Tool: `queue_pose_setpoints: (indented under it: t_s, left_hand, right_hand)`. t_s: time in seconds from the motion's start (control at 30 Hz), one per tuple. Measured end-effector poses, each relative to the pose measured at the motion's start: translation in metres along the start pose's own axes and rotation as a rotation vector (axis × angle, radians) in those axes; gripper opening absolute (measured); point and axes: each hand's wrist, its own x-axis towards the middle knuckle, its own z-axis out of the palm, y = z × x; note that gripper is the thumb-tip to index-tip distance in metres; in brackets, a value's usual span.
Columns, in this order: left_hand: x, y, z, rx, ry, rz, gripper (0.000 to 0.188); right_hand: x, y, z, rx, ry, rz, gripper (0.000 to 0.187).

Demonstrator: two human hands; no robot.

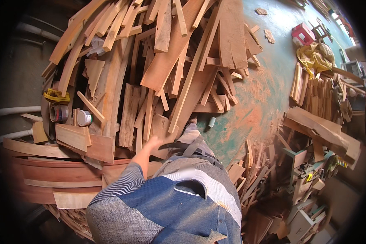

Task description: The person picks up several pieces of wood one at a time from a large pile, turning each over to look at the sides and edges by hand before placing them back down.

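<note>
My left hand reaches out from a striped sleeve, low at the near edge of a big heap of wood. It is nearest to a short brown board and the lower ends of several narrow strips. The hand is small and blurred, so I cannot tell whether its fingers grip or only touch the wood. A long pale wood strip slants down close by. Beside the wrist, a dark curved strap-like thing lies against my clothing. My right hand is out of sight.
Wide planks top the heap. At left are a white-lidded jar, tape rolls and a yellow tool. Sawdust covers the green floor, where a small cylinder lies. More wood offcuts are piled at right.
</note>
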Motion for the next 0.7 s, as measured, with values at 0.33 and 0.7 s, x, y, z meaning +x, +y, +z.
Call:
queue_pose_setpoints:
  t_s: [0.33, 0.7]
  left_hand:
    - [0.151, 0.294, -0.127, -0.131, 0.262, 0.463, 0.036]
    - [0.120, 0.153, -0.035, -0.013, 0.087, 0.203, 0.040]
  right_hand:
    - [0.029, -0.283, -0.091, -0.546, 0.146, -0.416, 0.046]
    - [0.075, -0.284, -0.121, 0.036, 0.059, -0.219, 0.037]
